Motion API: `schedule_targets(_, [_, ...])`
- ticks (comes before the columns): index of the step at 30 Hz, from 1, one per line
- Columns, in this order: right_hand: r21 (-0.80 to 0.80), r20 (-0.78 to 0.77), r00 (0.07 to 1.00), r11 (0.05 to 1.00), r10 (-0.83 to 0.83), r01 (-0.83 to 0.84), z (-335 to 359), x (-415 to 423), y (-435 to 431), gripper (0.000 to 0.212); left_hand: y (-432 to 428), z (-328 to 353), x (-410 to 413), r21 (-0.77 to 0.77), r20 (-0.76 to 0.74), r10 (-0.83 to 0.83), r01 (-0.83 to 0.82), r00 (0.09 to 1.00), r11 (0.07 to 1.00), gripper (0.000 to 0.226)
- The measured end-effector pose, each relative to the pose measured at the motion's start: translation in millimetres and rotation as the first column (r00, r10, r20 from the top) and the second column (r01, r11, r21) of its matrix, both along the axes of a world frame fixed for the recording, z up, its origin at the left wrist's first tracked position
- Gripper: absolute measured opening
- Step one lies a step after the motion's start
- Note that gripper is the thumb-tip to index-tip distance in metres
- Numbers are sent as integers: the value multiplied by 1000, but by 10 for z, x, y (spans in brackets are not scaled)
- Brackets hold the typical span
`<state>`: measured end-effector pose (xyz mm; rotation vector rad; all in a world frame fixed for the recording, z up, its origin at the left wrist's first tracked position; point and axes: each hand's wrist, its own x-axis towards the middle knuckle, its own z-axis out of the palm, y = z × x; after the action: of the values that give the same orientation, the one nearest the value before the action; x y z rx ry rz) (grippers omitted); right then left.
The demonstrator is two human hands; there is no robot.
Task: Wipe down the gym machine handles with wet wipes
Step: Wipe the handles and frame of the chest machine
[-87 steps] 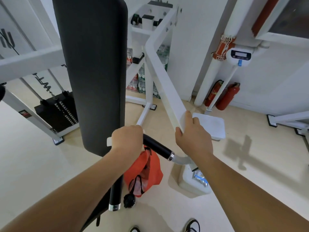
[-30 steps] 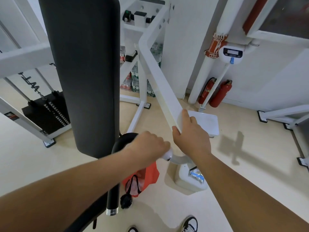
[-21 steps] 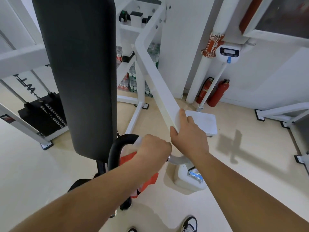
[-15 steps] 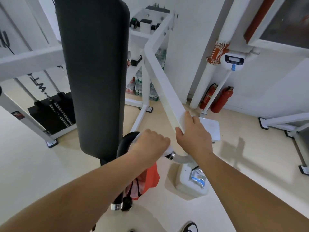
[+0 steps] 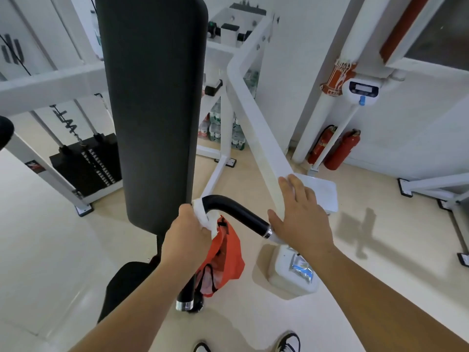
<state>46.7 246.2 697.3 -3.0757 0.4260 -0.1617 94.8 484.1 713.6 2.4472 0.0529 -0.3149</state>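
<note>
at the bend of the handle point(image 5: 236, 212): wet wipe point(image 5: 201, 212) under our left hand point(image 5: 189, 237)

straight ahead of us stands the machine's tall black back pad point(image 5: 152, 110), upright. just right of it the white frame arm point(image 5: 258, 128) slopes down toward us, and the curved black handle runs from a chrome collar point(image 5: 267, 234) by our right hand point(image 5: 303, 222), arches up to the pad's bottom edge and drops to a chrome-capped tip near the floor point(image 5: 50, 237). our right hand lies flat on the lower end of the frame arm, fingers straight and spread, thumb just beside the collar, holding nothing. our left hand is curled tight round the top of the handle's bend. an orange bag point(image 5: 225, 257) hangs below the handle, between our two forearms. on the floor under our right wrist sits a white container point(image 5: 284, 283) with a silvery blue packet point(image 5: 300, 269) on its lid. smallest of all, the wet wipe is bunched under our left fingers, its white folds wrapped over the handle at the bend.
</note>
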Motion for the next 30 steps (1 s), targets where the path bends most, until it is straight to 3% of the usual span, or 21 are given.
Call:
schedule_targets(3, [-13,-15,1000,1000,-6,6,9,37,-10,81,81,-97,-107,-88,-29,17,-20,999,996,30])
schedule_targets(8, [-14,1,1000,1000,-24,24,-1,13,13,80,-46,57,364,-154,-138,-100,78,985,985,20])
schedule_targets(14, [-23,10,999,999,-36,36,-5,-17,53,74,167,-101,-172,-234,-134,20,-51,991,971,25])
schedule_targets(17, [-30,14,999,999,-38,38,-14,-6,53,73,407,-357,-697,-218,-147,12,-44,989,975,25])
schedule_targets(20, [-27,15,999,999,-34,34,-32,-1,41,73,413,-528,-724,-109,-152,-33,16,988,994,21])
schedule_targets(22, [-18,34,999,999,-28,28,-47,1,41,73,330,-437,-484,-183,-204,28,-67,979,981,15])
schedule_targets(26, [6,19,999,1000,-31,31,-68,-36,38,71,130,-165,-50,-283,-149,28,-70,988,956,25])
schedule_targets(30, [87,24,998,995,55,-57,-11,-149,32,63,220,-312,-315,-298,-100,56,-84,993,951,27])
